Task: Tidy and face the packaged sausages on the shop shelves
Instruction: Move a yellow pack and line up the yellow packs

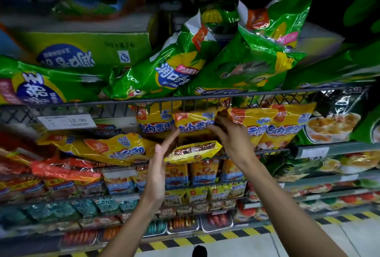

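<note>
Up on the left, we see a price tag (66,121) clipped to the wire shelf rail (185,98). Our left hand (159,167) is flat with straight fingers, released, just beside a yellow sausage pack (193,151) lying flat. Our right hand (230,133) grasps an upright yellow pack (194,123) in the far row under green bags (164,73).

A white price tag (66,121) reading 12.00 hangs on the wire shelf rail (205,95). Yellow-and-black hazard striping (205,237) edges the floor (308,242) below.
</note>
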